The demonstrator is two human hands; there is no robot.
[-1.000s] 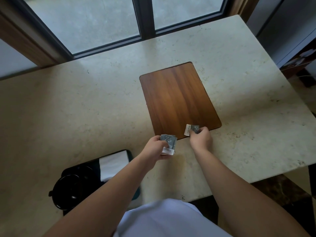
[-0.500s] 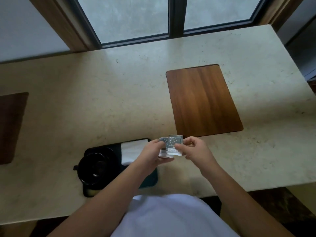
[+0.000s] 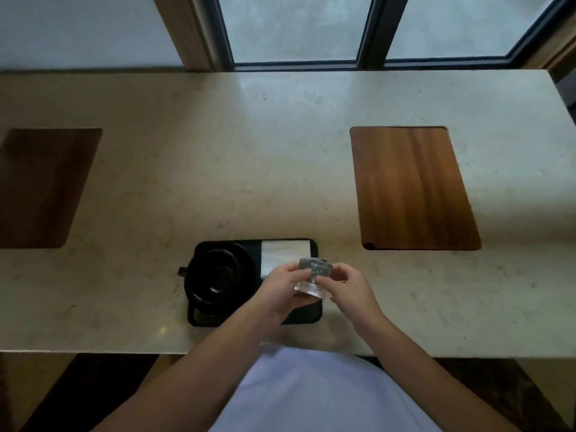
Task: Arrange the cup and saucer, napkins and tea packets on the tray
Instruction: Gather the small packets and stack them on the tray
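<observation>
A black tray (image 3: pixel 199 318) lies near the counter's front edge. On its left part stands a black cup (image 3: pixel 215 275) on a black saucer (image 3: pixel 246 260), handle to the left. White napkins (image 3: pixel 285 252) lie on the tray's far right part. Both hands hover over the tray's right side and hold a small stack of grey tea packets (image 3: pixel 314 271) between them. My left hand (image 3: pixel 280 289) grips the stack from the left, my right hand (image 3: pixel 349 289) pinches it from the right. The tray's right part is partly hidden by the hands.
The pale stone counter (image 3: pixel 280 166) has a brown wooden inlay (image 3: pixel 411 188) at the right and a darker one (image 3: pixel 43 188) at the left. A window (image 3: pixel 296 26) runs along the back. The counter's front edge is close to my body.
The hands came together with the tea packets and shifted left from the wooden inlay to above the tray. The view swung left, bringing the tray to the middle.
</observation>
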